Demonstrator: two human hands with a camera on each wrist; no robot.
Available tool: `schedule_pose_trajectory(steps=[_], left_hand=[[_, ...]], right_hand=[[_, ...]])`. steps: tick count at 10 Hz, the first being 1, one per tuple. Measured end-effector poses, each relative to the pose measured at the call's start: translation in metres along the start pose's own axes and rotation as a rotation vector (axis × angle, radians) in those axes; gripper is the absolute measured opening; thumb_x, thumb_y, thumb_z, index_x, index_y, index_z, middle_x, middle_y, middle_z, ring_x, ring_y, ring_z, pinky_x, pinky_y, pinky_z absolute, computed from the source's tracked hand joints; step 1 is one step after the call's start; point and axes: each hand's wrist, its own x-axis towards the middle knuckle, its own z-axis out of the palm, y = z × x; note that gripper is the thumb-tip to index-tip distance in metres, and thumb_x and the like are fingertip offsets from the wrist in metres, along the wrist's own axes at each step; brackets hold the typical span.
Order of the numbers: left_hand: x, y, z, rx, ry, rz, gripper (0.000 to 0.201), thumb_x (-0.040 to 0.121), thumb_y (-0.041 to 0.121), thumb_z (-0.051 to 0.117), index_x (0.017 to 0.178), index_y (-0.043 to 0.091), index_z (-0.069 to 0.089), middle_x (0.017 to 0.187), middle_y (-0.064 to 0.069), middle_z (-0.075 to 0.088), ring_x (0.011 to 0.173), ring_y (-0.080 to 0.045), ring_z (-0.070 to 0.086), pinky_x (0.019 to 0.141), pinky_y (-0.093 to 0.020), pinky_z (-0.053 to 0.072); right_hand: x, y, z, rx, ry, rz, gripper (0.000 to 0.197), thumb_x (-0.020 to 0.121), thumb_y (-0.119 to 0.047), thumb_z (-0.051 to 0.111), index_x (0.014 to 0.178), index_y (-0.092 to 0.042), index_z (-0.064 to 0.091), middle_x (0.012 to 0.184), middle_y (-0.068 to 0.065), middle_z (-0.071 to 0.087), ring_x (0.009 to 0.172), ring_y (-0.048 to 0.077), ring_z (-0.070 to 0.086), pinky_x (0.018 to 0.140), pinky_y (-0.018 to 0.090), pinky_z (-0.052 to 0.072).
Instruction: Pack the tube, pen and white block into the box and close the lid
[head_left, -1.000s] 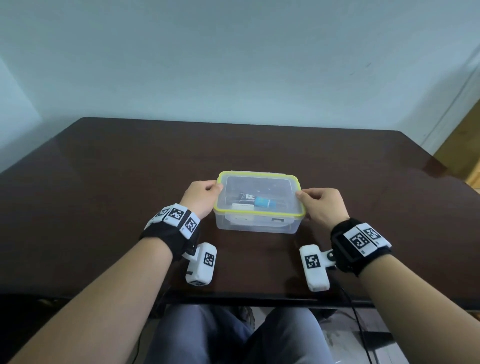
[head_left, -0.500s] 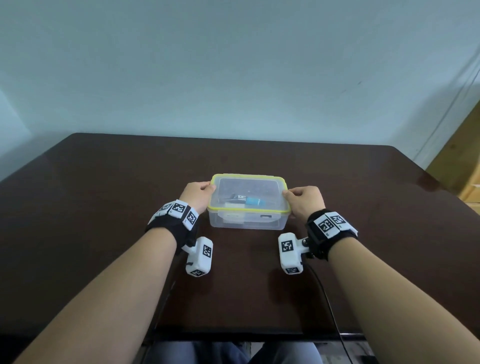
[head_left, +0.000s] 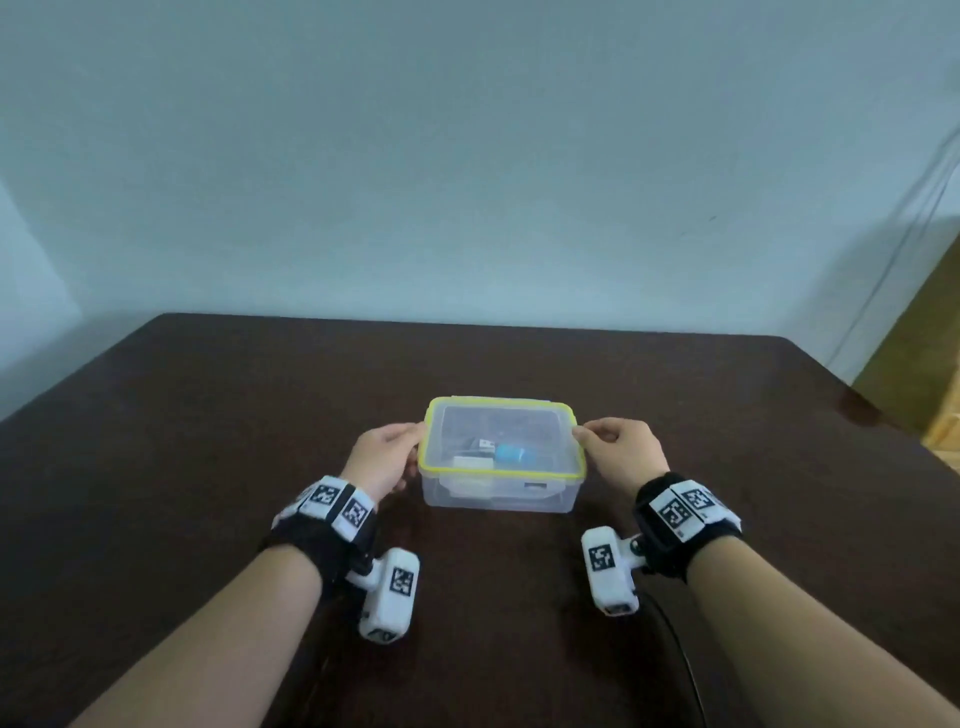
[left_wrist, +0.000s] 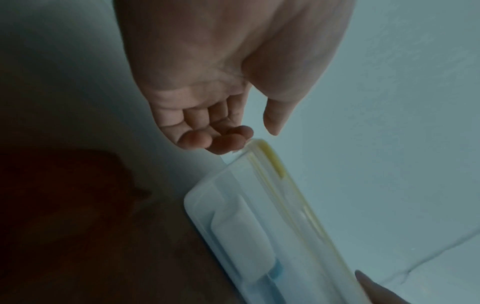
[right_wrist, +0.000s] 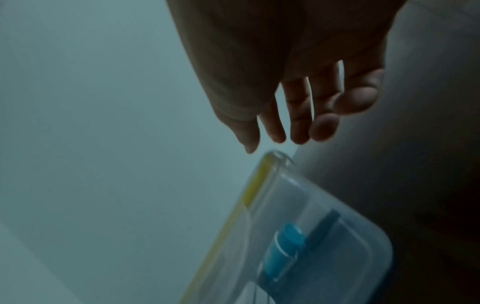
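Dark brown table (head_left: 208, 467) against pale wall. Centre: clear box (head_left: 498, 491), yellow-rimmed lid (head_left: 501, 441) seated on top. Left hand (head_left: 382, 460) at left lid edge, fingers loosely curled, tips touching rim; right hand (head_left: 621, 452) at right edge, fingers extended, no grasp evident. Inside: white block (head_left: 470, 486), blue tube (head_left: 511, 453), dark pen (right_wrist: 322, 228).

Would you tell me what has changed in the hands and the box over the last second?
Little has changed. The left hand and right hand stay at the two ends of the box, fingertips by the yellow-rimmed lid, which remains on. The box stays on the table, contents inside. Mainly the head camera has tilted up.
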Motion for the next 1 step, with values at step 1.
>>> schedule_pose_trajectory(steps=[1], left_hand=[[-0.0264, -0.0128, -0.0109, -0.056, -0.012, -0.017, 0.019, 0.095, 0.028, 0.061, 0.104, 0.020, 0.075, 0.069, -0.001, 0.059, 0.060, -0.015, 0.054, 0.054, -0.028, 0.039]], right_hand=[[-0.0067, -0.0050, -0.0292, 0.136, 0.129, -0.113, 0.021, 0.092, -0.036, 0.066, 0.101, -0.018, 0.073, 0.075, -0.010, 0.065, 0.065, 0.004, 0.059, 0.066, 0.024, 0.045]])
